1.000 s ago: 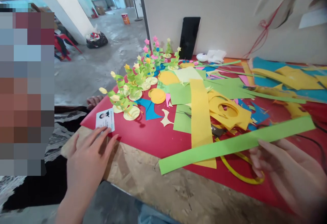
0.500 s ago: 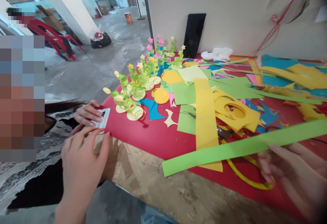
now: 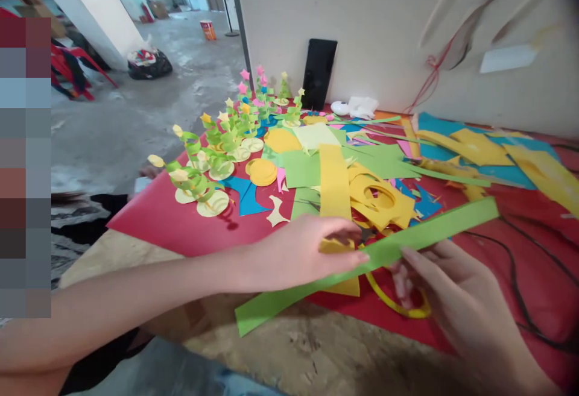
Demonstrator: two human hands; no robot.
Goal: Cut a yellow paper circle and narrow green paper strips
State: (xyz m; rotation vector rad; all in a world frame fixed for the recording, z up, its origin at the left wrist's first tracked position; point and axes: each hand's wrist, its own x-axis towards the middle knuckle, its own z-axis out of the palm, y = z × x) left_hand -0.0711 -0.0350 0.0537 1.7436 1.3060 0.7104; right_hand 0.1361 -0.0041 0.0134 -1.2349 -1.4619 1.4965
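A long green paper strip (image 3: pixel 434 233) slants across the red sheet (image 3: pixel 167 224) that covers the wooden table (image 3: pixel 316 348). My left hand (image 3: pixel 307 251) reaches across from the left and pinches the strip near its middle, thumb on top. From the lower right, my right hand (image 3: pixel 447 293) holds the same strip, fingertips at its lower edge. Under the two hands lies a yellow scissor handle loop (image 3: pixel 398 307). A yellow paper strip (image 3: pixel 332 182) lies just behind my left hand.
Green spiral paper trees (image 3: pixel 199 173) on pale discs stand in a row at the left. Cut sheets of yellow, green and blue paper (image 3: pixel 384 194) cover the middle and right. A black phone (image 3: pixel 319 73) leans on the wall. Another person (image 3: pixel 76 221) is at the left edge.
My left hand left the card at the table's left corner and crossed right to take the green strip. The card and the other person's hand are gone from view. The camera swung right.
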